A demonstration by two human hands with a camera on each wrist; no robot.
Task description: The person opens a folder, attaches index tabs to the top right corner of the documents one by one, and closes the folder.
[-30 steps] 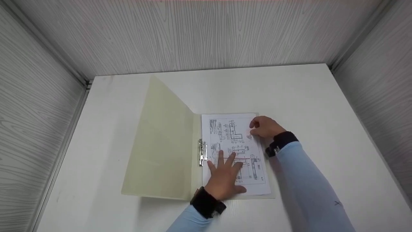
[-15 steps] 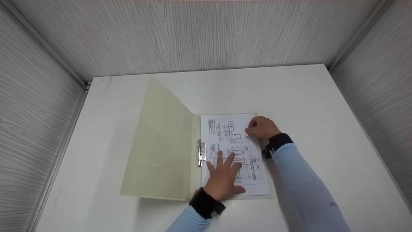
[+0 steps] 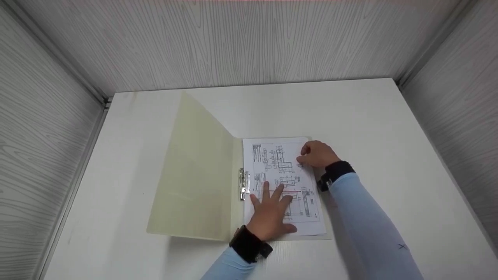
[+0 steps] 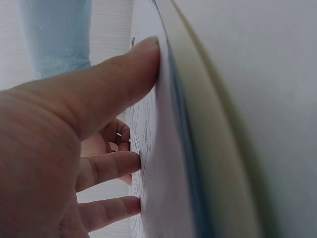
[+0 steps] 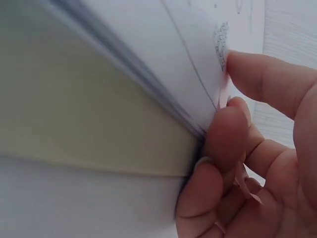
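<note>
A pale yellow-green folder (image 3: 194,182) lies with its cover raised on the left. Printed sheets with line drawings (image 3: 268,210) are stacked inside, beside a metal clip (image 3: 244,184) at the spine. My left hand (image 3: 269,217) rests on the lower part of the top sheet, fingers spread; the left wrist view shows its thumb (image 4: 143,54) near the sheets' edge. My right hand (image 3: 318,153) grips the right edge of the sheets near the upper corner, thumb on top and fingers curled at the edge. A thin pink strip (image 5: 246,186) shows among those fingers, partly hidden.
The folder lies on a white table (image 3: 362,120). Grey wood-grain panels (image 3: 241,42) stand behind it and on both sides. Black straps with small devices (image 3: 249,245) are worn on both wrists, over blue sleeves (image 3: 369,221).
Since one second ago my right hand has shifted slightly left over the sheets' edge. My left hand and the folder have stayed in place.
</note>
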